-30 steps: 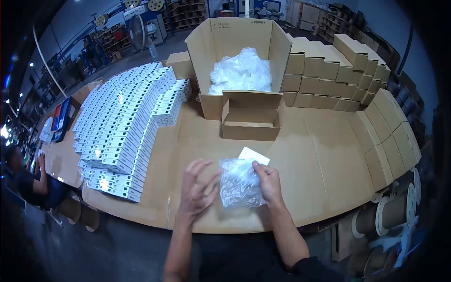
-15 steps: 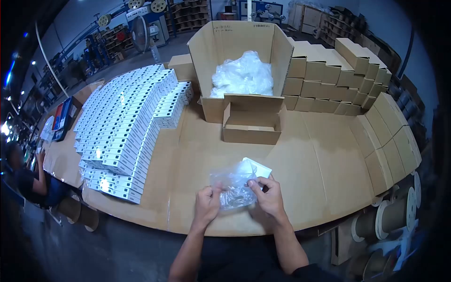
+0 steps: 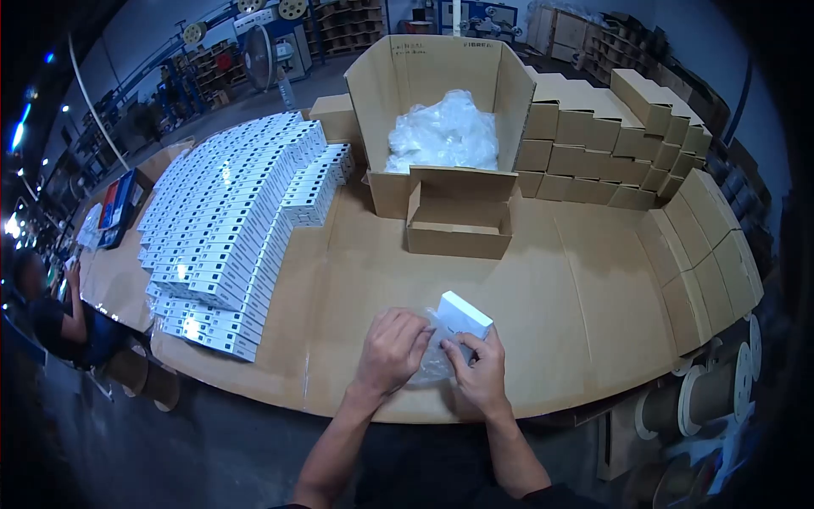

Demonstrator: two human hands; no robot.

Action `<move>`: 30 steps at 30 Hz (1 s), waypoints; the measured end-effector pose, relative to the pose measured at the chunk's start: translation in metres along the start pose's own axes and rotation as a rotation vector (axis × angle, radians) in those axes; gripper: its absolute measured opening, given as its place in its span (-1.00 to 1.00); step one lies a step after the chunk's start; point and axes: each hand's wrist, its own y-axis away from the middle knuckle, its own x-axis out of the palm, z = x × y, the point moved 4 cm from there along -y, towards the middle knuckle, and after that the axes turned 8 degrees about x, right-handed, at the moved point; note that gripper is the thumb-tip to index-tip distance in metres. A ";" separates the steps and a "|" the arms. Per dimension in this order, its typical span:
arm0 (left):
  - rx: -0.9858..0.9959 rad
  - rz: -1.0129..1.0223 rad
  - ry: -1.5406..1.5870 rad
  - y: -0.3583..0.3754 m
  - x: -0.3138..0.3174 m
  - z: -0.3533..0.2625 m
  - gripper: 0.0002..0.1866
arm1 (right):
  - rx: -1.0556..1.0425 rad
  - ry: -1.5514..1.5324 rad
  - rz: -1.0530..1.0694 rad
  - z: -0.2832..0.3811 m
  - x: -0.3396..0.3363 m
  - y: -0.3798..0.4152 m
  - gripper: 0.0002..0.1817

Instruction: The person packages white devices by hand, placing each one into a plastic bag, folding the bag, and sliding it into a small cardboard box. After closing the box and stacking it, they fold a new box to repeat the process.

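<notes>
Near the front edge of the cardboard-covered table, my right hand (image 3: 481, 366) grips a small white box (image 3: 463, 315) that tilts up and away from me. A clear plastic bag (image 3: 431, 365) hangs below and between my hands. My left hand (image 3: 392, 352) is closed on the bag's upper part, its fingers pressed together just left of the box. Beyond my hands stands an open small brown carton (image 3: 460, 241); no contents show in it. Behind that, a large open carton (image 3: 441, 72) holds a heap of clear plastic bags (image 3: 445, 136).
Stacked white boxes (image 3: 225, 220) cover the left of the table (image 3: 339, 339). Brown cartons (image 3: 585, 140) are piled at the back right, with more cartons (image 3: 695, 246) along the right edge. A co-worker (image 3: 64, 318) is at the far left. Spools (image 3: 716, 382) stand below right.
My left hand has risen and moved right, closer to my right hand. The white box now stands out more from the bag, and the bag is bunched lower between my hands.
</notes>
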 end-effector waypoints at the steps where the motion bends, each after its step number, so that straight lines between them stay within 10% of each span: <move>1: -0.058 0.007 0.046 -0.001 0.002 0.005 -0.89 | -0.047 0.015 0.085 0.002 -0.005 -0.003 -0.83; 6: -0.576 -0.142 0.510 0.008 0.003 0.039 -0.80 | -0.044 0.066 0.300 -0.008 -0.019 -0.005 -0.82; 10: -0.445 -0.887 0.844 0.016 0.001 0.053 -0.58 | 0.084 -0.079 0.111 -0.015 -0.017 -0.004 -0.76; 17: -0.797 -0.086 1.014 0.052 0.029 0.025 -0.27 | 0.007 -0.064 0.134 -0.007 -0.016 -0.008 -0.84; 24: -0.687 -0.036 0.772 0.055 0.018 0.022 -0.42 | -0.220 -0.368 -0.032 0.036 -0.063 -0.059 -0.79; 30: -0.697 -0.001 0.741 0.051 0.014 0.012 -0.42 | -0.504 -0.238 0.286 0.084 -0.051 -0.081 -0.71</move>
